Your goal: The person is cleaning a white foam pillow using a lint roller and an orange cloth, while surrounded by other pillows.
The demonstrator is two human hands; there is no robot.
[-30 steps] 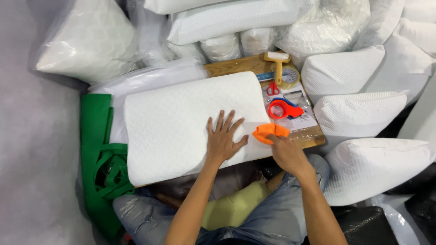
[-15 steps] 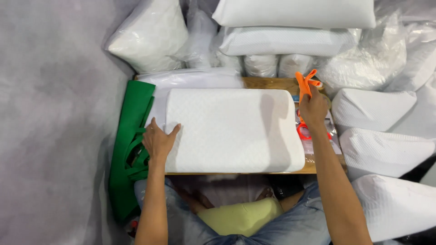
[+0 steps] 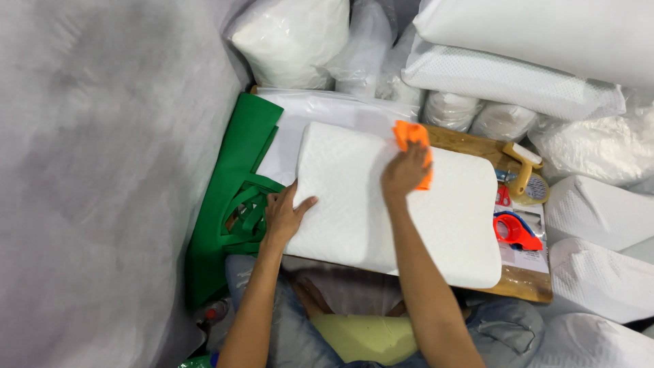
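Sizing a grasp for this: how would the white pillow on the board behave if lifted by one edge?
The white pillow is a thick, rounded slab that overhangs the wooden board without drooping, so it probably holds its shape yet gives like foam. Likely light for its bulk. The left hand steadies its edge while the right hand presses an orange cloth on top, so it may slide.

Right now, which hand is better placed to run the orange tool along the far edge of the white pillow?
Probably the right hand: it already grips the orange tool on the white pillow, near its far edge. The left hand presses the pillow's near-left edge, beside the green bag.
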